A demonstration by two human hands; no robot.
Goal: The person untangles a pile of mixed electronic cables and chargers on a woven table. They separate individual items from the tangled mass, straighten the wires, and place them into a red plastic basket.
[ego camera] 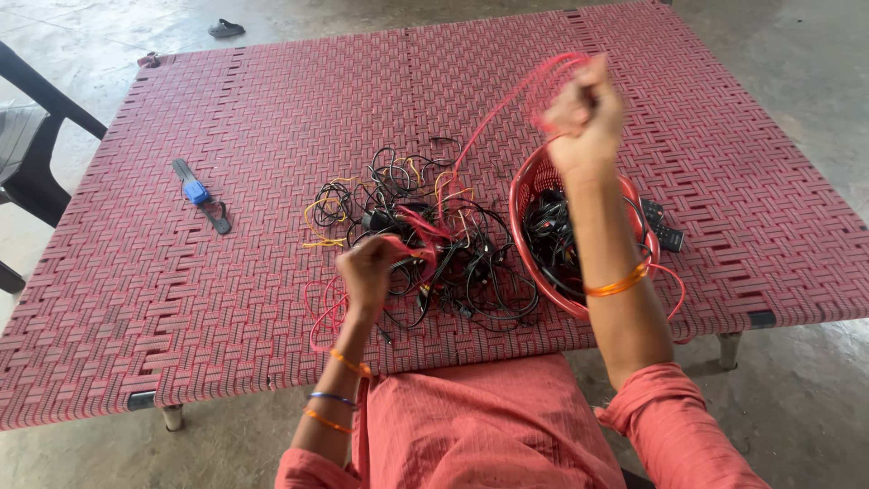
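Head view: a red woven cot (226, 299) carries a heap of tangled cables (425, 244) beside a red basket (534, 186) holding black cables. Both hands grip one red cable (507, 104): right hand (584, 113) raised, left hand (367, 272) low.

Soft even daylight — faint shadows, raised hand (586, 113) motion-blurred.

A home yard or porch. A red woven cot (226, 299) stands on bare concrete floor (797, 398). A sandal (225, 28) lies at eleven o'clock, a plastic chair (27, 136) at nine.
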